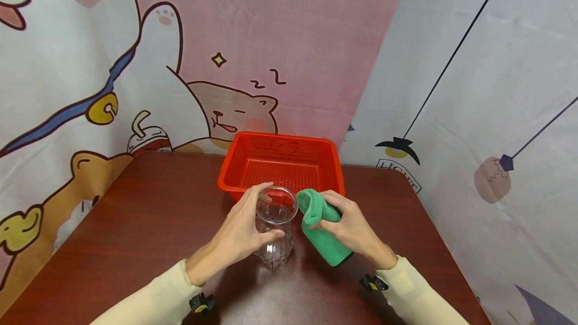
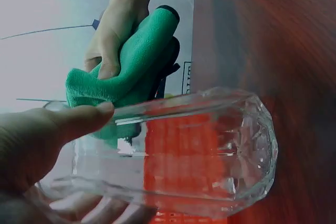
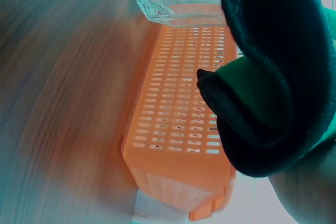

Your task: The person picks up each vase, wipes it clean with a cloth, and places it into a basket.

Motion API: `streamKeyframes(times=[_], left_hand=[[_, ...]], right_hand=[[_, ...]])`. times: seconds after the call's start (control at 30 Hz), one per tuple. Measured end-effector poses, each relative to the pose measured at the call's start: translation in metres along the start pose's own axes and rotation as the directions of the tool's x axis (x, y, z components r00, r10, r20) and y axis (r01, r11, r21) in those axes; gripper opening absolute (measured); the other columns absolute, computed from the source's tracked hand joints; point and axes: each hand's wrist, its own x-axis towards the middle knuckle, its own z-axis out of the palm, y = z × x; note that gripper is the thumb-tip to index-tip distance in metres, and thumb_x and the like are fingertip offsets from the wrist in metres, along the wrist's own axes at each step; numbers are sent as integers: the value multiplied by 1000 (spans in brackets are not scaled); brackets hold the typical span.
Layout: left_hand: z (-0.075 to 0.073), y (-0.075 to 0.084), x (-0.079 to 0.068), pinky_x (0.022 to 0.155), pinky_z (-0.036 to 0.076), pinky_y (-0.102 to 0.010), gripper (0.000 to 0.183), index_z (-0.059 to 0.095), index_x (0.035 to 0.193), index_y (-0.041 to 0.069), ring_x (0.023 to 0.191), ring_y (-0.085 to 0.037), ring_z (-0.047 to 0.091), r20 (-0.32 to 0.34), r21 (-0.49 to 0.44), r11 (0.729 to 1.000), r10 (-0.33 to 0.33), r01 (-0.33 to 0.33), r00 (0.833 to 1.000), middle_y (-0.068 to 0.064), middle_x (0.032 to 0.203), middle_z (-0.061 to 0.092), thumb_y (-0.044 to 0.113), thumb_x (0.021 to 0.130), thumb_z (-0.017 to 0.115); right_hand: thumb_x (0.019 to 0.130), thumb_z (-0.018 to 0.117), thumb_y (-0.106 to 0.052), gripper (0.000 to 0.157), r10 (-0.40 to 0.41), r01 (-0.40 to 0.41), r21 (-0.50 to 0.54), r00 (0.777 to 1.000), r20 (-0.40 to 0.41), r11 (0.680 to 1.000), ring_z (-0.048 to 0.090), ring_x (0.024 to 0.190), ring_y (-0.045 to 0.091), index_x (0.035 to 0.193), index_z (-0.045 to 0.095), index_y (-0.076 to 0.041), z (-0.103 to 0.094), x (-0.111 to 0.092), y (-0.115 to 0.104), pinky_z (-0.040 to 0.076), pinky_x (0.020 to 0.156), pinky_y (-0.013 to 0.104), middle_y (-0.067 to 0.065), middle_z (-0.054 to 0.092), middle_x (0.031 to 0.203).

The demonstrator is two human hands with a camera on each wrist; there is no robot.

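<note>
My left hand (image 1: 241,227) grips a clear glass jar (image 1: 276,245) near its wide rim, thumb on one side and fingers round the other. In the left wrist view the jar (image 2: 210,150) shows a faceted base, and nothing is seen inside it. To its right, my right hand (image 1: 352,222) holds a folded green cloth (image 1: 322,239) with a dark edging, pinched between thumb and fingers. The cloth's upper end comes close to the jar's rim; whether they touch I cannot tell. The right wrist view shows the rolled cloth (image 3: 278,77) from its dark-edged end.
Behind both hands a red plastic basket (image 1: 282,164) with slotted walls stands at the back of the dark brown table (image 1: 171,209). Cartoon-printed cloth (image 1: 307,44) hangs along the back and sides of the table.
</note>
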Motion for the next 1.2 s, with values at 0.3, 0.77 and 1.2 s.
streamKeyframes(times=[0.3,0.77,1.2], left_hand=[[-8,-14,10,101,50,-43,105,36,155,24,113,-22,67,134,-174,984,72,-48,988,-3,125,69,21,70,99],[-10,-28,9,96,55,-43,106,31,160,24,122,-30,66,220,-284,956,136,-70,966,-10,136,64,12,75,94],[-13,-25,7,97,54,-48,114,22,163,33,118,-28,67,208,-271,957,161,-101,965,-2,129,67,13,75,93]], right_hand=[[86,87,-25,56,-64,65,-25,998,28,998,60,115,15,138,65,-28,16,3,22,53,95,34,-9,61,131],[89,73,-48,75,-216,217,20,975,-57,976,65,116,19,153,50,-18,31,0,23,53,98,29,-1,63,140],[87,80,-5,52,-148,162,71,975,-168,984,67,109,21,137,66,-7,46,-1,17,55,93,26,6,70,126]])
